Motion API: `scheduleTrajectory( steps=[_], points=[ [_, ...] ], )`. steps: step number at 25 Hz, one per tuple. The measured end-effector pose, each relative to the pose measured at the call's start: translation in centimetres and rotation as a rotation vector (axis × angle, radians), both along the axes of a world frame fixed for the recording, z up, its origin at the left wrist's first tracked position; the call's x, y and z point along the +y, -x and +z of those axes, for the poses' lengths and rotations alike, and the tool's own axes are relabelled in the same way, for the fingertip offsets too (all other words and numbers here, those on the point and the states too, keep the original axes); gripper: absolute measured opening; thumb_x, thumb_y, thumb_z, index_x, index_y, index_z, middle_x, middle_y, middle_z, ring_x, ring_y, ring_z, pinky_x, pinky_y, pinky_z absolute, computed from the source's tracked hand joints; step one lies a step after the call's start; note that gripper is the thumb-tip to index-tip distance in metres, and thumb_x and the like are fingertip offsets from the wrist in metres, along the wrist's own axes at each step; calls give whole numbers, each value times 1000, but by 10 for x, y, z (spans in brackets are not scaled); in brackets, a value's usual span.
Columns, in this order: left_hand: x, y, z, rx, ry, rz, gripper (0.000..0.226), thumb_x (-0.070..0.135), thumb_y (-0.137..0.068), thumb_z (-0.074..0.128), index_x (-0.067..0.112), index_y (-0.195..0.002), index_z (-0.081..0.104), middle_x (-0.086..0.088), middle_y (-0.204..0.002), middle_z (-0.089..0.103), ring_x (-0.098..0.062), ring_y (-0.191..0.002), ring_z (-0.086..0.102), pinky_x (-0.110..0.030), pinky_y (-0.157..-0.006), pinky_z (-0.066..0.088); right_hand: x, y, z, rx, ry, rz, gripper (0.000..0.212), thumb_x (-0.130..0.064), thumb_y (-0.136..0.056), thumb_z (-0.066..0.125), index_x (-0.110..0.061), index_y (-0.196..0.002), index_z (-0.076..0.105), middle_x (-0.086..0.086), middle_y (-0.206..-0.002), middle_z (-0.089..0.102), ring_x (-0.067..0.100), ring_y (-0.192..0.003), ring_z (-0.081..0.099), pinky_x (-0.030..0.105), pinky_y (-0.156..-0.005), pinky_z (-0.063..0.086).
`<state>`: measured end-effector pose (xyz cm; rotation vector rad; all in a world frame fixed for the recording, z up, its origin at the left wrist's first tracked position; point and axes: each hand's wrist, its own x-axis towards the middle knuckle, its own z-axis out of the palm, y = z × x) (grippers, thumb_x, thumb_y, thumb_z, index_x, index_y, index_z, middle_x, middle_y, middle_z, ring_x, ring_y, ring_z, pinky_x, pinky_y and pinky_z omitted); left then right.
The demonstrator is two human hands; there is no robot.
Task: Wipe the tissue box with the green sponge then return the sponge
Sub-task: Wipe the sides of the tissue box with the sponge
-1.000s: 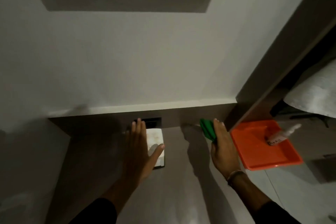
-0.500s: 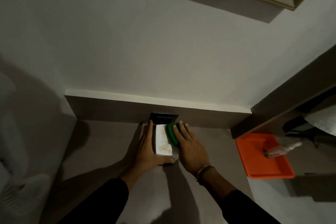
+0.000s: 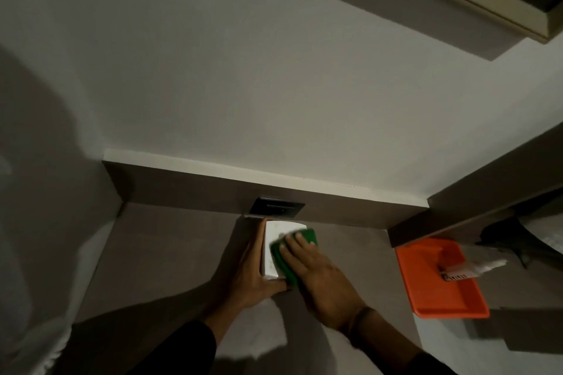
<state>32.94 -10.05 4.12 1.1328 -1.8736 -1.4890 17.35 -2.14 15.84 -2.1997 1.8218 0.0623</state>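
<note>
Tissue box (image 3: 271, 253) partly under green sponge (image 3: 308, 236)

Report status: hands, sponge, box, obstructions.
Left hand braces box side, fingers straight. Right hand presses sponge flat on box top. Tray to the right, apart; nothing in the way.

Green sponge (image 3: 306, 237) atop white tissue box (image 3: 272, 250)

Grey-brown countertop (image 3: 170, 253), white tissue box (image 3: 274, 234) near its back ledge, orange tray (image 3: 426, 286) to the right
</note>
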Motion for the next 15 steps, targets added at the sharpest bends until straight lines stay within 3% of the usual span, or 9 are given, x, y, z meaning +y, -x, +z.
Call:
scheduleTrajectory(
  steps=[1, 3, 6, 8, 10, 11, 13, 14, 15],
  points=[
    [0, -4, -5, -14, 1, -7, 120, 46, -55, 99, 69, -144, 22, 16, -151, 50, 1, -136, 52, -37, -114, 50, 17, 4, 1, 12, 4, 36, 75, -14, -98, 47, -29, -159, 6, -2, -168, 1, 19, -154, -5, 39, -125, 1],
    [0, -6, 0, -2, 32, -33, 119, 38, -58, 100, 59, -148, 25, 16, -152, 48, 2, -137, 51, -36, -116, 48, 27, 16, 4, 33, 13, -17, 78, -6, -97, 46, -33, -158, 6, -4, -167, 2, 18, -154, -2, 41, -126, 11],
    [-2, 10, 2, -23, -8, -67, 127, 45, -64, 96, 39, -159, 12, 22, -159, 26, 10, -145, 30, -21, -124, 31, -24, 13, -1, 11, 46, -220, 71, -13, -98, 47, -28, -158, 13, 0, -167, 11, 22, -154, 7, 47, -121, 28],
    [1, 25, 9, -80, -15, 4, 135, 44, -68, 93, 30, -162, -2, 5, -168, 20, -1, -151, 23, -29, -127, 28, -54, -9, -1, -9, 44, -212, 71, -23, -97, 53, -24, -158, 15, 4, -167, 14, 25, -154, 9, 50, -123, 23],
    [5, 21, 5, -76, -106, -2, 121, 22, -74, 91, 7, -161, 8, -13, -164, 29, -17, -150, 35, -17, -124, 24, -47, -29, 0, 3, 21, -85, 80, -23, -92, 63, -22, -158, 17, 5, -167, 14, 24, -153, 5, 48, -125, 13],
    [5, 17, -2, -56, -164, -47, 111, 28, -79, 88, 3, -159, 15, -13, -160, 35, -20, -146, 41, -10, -120, 21, -29, -34, -1, 5, 14, -11, 80, -18, -92, 63, -24, -158, 18, 3, -167, 13, 22, -153, 2, 45, -125, 8],
    [-1, 0, -3, -78, -120, -64, 118, 71, -73, 76, 8, -158, 24, -13, -155, 45, -27, -143, 48, -28, -123, 31, 17, -30, 1, -11, 52, 86, 81, -4, -91, 56, -30, -158, 17, -4, -167, 10, 18, -154, -1, 42, -124, 3],
    [-4, -8, -12, -58, -135, -25, 121, 78, -67, 74, 15, -158, 27, -10, -153, 50, -24, -140, 51, -38, -122, 39, 31, -20, 4, -26, 79, 83, 84, -1, -91, 54, -31, -158, 15, -7, -167, 8, 16, -154, -1, 42, -124, 5],
    [-4, -3, -7, -25, -133, -10, 119, 70, -65, 83, 22, -159, 28, -3, -153, 51, -17, -140, 52, -37, -118, 44, 35, -7, 4, -37, 99, 42, 83, 0, -91, 52, -32, -158, 15, -8, -166, 7, 15, -154, 0, 43, -125, 10]
  ],
)
